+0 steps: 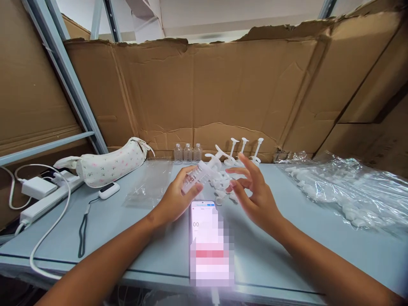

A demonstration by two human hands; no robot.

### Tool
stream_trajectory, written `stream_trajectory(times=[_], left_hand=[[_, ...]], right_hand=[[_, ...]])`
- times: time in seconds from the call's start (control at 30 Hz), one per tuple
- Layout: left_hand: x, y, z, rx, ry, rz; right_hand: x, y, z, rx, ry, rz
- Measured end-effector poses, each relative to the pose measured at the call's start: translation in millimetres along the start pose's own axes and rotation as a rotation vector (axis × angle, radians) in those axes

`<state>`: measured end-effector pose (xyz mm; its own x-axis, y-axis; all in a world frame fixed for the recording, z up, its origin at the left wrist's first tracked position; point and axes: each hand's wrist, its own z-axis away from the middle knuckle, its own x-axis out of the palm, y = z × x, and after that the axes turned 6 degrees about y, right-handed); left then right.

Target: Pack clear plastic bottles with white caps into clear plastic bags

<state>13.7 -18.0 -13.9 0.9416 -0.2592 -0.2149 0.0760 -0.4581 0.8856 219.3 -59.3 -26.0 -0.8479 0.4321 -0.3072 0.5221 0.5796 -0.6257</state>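
Observation:
My left hand is wrapped round a clear plastic bottle, tilted with its upper end toward the right. A whitish translucent piece is at that end; whether it is fixed on the bottle I cannot tell. To the right, my right hand is raised with fingers apart and nothing visible in them. Between and beyond the hands lies a loose pile of white plastic parts. Behind them, three clear bottles stand in a row. Several white pump-like pieces are upright near the cardboard.
A lit phone lies in front of me, partly blurred. A clear plastic bag, a patterned fabric pouch, a small white device and a power strip are leftward. On the right is a large bag of white parts. Cardboard walls the back.

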Motion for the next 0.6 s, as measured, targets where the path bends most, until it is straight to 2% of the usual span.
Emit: stream_trajectory(times=[0.07,0.13,0.23,0.3,0.37,0.5,0.57,0.6], left_hand=[[-1.1,0.5,-0.3,-0.1,-0.056,0.013],[-1.4,0.3,0.9,-0.149,-0.153,0.008],[-1.4,0.6,4.0,-0.115,-0.304,-0.056],[-3.0,2.7,4.7,-0.067,-0.348,-0.186],[-8.0,5.9,2.6,-0.013,-0.309,-0.397],[-32.8,10.3,-10.4,0.042,-0.097,-0.837],[-51.4,8.6,-18.6,0.006,0.0,-1.09],[-61.4,6.8,-22.3,-0.048,0.003,-1.198]], right_hand=[[0.7,2.0,-0.5,0.004,0.021,-0.049],[2.1,3.9,-1.8,0.07,0.013,-0.13],[3.6,4.7,-5.3,0.221,-0.062,-0.256],[3.4,3.6,-8.3,0.3,-0.115,-0.323],[2.3,2.5,-11.5,0.354,-0.117,-0.384],[-0.4,4.0,-17.0,0.426,-0.019,-0.484],[-1.2,6.4,-18.9,0.47,0.022,-0.53],[-1.3,7.6,-19.6,0.499,0.034,-0.553]])
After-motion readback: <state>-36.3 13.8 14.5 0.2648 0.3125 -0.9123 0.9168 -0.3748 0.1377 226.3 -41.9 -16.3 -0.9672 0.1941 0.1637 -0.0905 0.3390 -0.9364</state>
